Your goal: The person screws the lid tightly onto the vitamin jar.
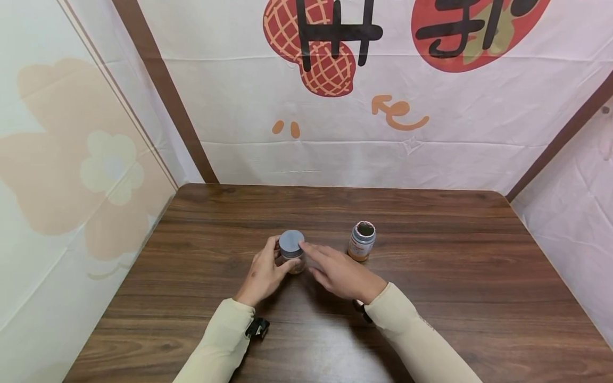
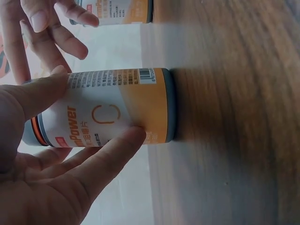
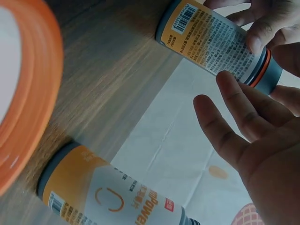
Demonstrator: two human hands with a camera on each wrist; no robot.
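Observation:
My left hand (image 1: 261, 274) grips a supplement bottle (image 2: 108, 108) with a white and orange label, thumb and fingers around its sides. It stands upright on the table, with its grey-blue lid (image 1: 291, 242) on top and an orange band (image 3: 261, 69) under the lid. My right hand (image 1: 345, 271) is beside that lid, fingers extended and loosely spread, a fingertip at the lid's edge. Whether it presses there is hard to tell. Just beyond the right hand, a second, matching bottle (image 1: 361, 247) stands upright, its top dark inside a pale rim.
The brown wood-grain table (image 1: 431, 239) runs back to a printed cloth (image 1: 239, 96). Close to the right wrist camera is a round orange-rimmed thing (image 3: 47, 70) with a white middle, cut off by the frame.

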